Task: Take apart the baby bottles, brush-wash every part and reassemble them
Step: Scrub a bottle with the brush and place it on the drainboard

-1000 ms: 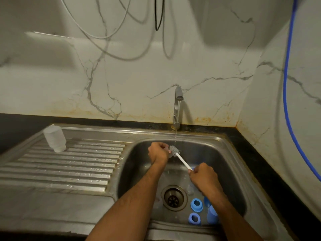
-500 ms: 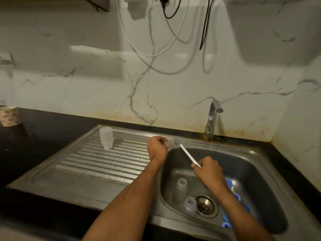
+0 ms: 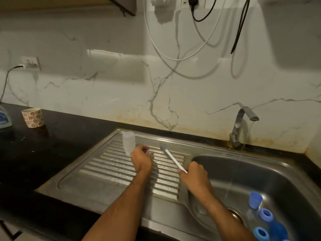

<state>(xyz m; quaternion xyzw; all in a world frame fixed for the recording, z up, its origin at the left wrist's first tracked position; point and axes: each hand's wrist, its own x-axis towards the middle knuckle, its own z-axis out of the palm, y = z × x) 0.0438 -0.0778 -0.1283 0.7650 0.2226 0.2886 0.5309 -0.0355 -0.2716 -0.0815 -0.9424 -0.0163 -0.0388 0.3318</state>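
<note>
Nearest, at the right, blue bottle rings [image 3: 265,214] and a blue cap [image 3: 255,200] lay in the sink basin [image 3: 225,173], close to the drain. Just beyond, the right hand [image 3: 193,176] was clamped around the white handle of a bottle brush [image 3: 172,158], whose bristled head pointed up and to the left over the ribbed draining board [image 3: 111,169]. The left hand [image 3: 141,160] hovered above the same board, its fingers curled around a small clear part [image 3: 148,152] too hidden to identify. Right beside that hand, on its far left, a translucent bottle body [image 3: 128,142] stood upside down on the board's far edge. Farther right, the tap [image 3: 240,126] ran a thin stream into the basin. On the dark surface [image 3: 60,145] at the far left stood a floral cup [image 3: 32,117], with an iron [image 3: 4,117] partly cut off by the frame next to it. Behind everything, white and black cables [image 3: 173,54] hung against the marble wall [image 3: 112,87].
</note>
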